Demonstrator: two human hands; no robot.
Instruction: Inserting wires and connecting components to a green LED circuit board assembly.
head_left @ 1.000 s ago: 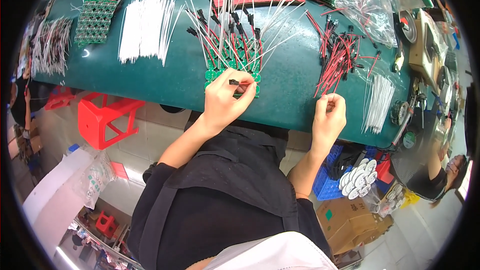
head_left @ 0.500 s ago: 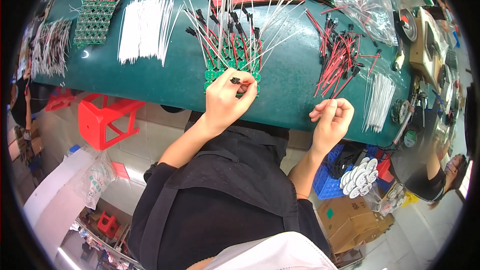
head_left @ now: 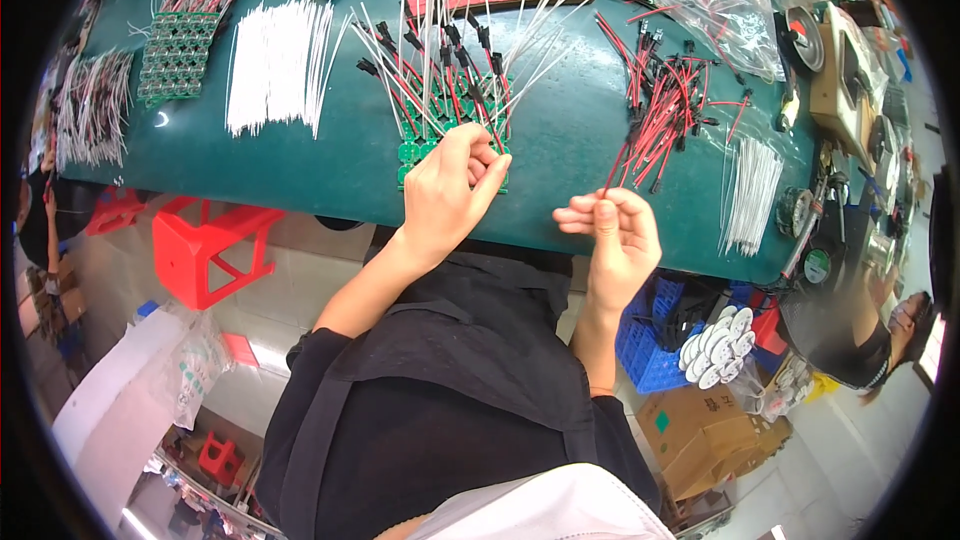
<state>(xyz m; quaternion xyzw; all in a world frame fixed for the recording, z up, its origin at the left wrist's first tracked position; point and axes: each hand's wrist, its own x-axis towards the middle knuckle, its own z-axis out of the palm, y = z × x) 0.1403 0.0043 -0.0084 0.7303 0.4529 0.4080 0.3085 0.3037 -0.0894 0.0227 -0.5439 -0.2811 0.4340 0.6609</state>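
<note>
One red-and-black wire lead with black plastic plug [head_left: 488, 118] is pinched by my left hand [head_left: 450, 185] over the green circuit-board panel [head_left: 409, 153]; its tip I cannot see well. My right hand [head_left: 622, 240] pinches a thin red lead [head_left: 615, 168] beside the tangled red-and-black heap [head_left: 672, 105]. I would grip near the tips, lightly, so wires remain straight.

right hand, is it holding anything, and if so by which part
Yes: the right hand holds a red-and-black wire lead by its near end, pinched at the fingers.
</note>
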